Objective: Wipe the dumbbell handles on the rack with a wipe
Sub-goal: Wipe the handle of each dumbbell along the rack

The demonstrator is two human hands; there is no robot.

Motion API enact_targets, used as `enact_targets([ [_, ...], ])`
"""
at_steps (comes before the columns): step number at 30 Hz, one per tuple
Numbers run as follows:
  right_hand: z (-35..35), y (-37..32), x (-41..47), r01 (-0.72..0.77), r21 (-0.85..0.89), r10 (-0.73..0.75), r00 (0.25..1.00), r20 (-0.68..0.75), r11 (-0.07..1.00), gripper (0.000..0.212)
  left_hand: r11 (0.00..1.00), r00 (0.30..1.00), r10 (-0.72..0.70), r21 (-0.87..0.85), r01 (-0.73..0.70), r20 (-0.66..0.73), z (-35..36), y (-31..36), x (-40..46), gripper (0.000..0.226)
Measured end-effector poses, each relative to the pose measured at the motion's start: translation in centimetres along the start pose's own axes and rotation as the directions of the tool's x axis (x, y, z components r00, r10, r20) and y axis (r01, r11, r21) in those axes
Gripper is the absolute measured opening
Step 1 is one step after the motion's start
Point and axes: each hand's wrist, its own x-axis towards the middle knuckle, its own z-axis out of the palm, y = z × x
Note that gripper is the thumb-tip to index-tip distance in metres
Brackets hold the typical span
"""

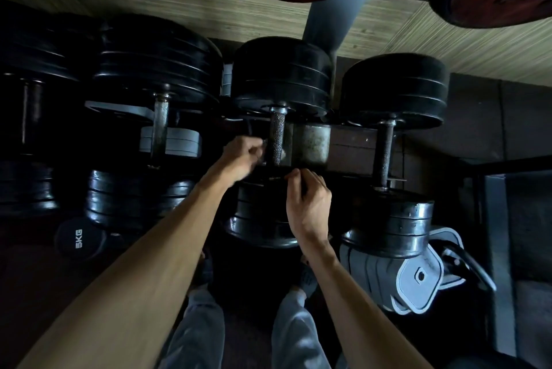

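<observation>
The rack (352,144) is holding black dumbbells; both curled hands, left hand (242,156) and right hand (309,204), are flanking the middle knurled handle (276,141), grip contents unclear.

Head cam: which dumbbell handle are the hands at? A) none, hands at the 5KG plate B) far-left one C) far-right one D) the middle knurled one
D: the left hand sits just left of the middle knurled handle and the right hand is at its near end; the right-hand handle is untouched.

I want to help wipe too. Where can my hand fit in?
Roomiest: between the middle handle and right handle, over the rack bar. Crowded: beside the middle handle, where the left hand and right hand work.
</observation>
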Motion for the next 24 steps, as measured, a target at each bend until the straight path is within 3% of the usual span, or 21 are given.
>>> enact_targets([
  [3, 0.1, 0.1, 0.0, 0.012, -0.032, -0.012, 1.000, 0.007, 0.999, 0.032, 0.998, 0.998, -0.062, -0.002, 0.062, 0.033, -0.2, 0.2, 0.2, 0.022],
  [6, 0.1, 0.1, 0.1, 0.013, -0.017, -0.013, 1.000, 0.018, 1.000, 0.032, 0.935, 0.988, -0.139, -0.337, 0.109, -0.067, -0.7, 3.4, 1.2, 0.035],
  [8, 0.0, 0.2, 0.1, 0.012, -0.008, -0.012, 1.000, 0.017, 1.000, 0.032, 0.904, 0.988, -0.139, -0.417, 0.096, -0.074, -0.7, 4.4, 1.7, 0.035],
  [10, 0.0, 0.2, 0.0, 0.002, -0.003, -0.002, 1.000, 0.020, 1.000, 0.032, 0.942, 0.991, -0.121, -0.320, 0.098, -0.053, -0.6, 3.6, 1.1, 0.027],
  [13, 0.2, 0.1, 0.0, -0.002, -0.018, 0.002, 1.000, 0.012, 1.000, 0.032, 0.993, 0.991, -0.098, 0.071, 0.092, 0.086, -0.8, 1.5, -0.3, 0.018],
  [15, 0.2, 0.1, 0.0, -0.009, -0.008, 0.009, 1.000, 0.009, 1.000, 0.031, 0.973, 0.982, -0.108, 0.220, 0.072, 0.156, -0.8, 1.0, -0.8, 0.018],
  [17, 0.1, 0.1, 0.0, -0.014, -0.001, 0.014, 1.000, 0.014, 1.000, 0.032, 0.973, 0.989, -0.116, 0.213, 0.093, 0.096, -0.8, 1.5, -0.6, 0.021],
  [21, 0.1, 0.2, 0.1, -0.012, -0.017, 0.012, 1.000, 0.024, 1.000, 0.036, 0.986, 0.976, -0.084, -0.161, 0.051, -0.202, -0.7, 3.9, 0.8, 0.028],
  [24, 0.2, 0.2, 0.1, -0.021, -0.008, 0.021, 1.000, 0.021, 1.000, 0.035, 0.997, 0.983, -0.059, 0.037, 0.066, -0.172, -0.5, 5.4, 0.9, 0.030],
])
